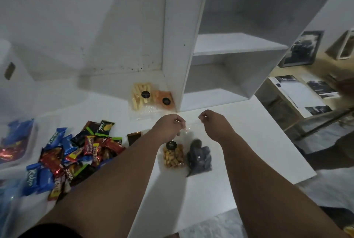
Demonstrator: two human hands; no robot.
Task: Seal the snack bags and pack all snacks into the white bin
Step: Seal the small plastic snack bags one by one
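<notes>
Pinching a clear bag mouth from both ends: the left hand and right hand each have thumb and fingertips closed on the thin film, stretched between them just above the worktop. Directly below the hands lie a nut bag with a black round sticker and, touching it on the right, a dark snack bag. Which of the two owns the held mouth cannot be told. Judged step: sealing in progress, not complete. Further out, a pale stick bag and an orange snack bag lie side by side against the foot of the white shelf unit; their seal state is not legible. Left of the forearms, a pile of wrapped snacks lies loose on the worktop. At the far left edge a pale container holds some blue and red packets. It is blurred, so it is only probably the white bin. Progress estimate: early. At best a few packets are binned, while four bags and the whole pile remain outside it.
</notes>
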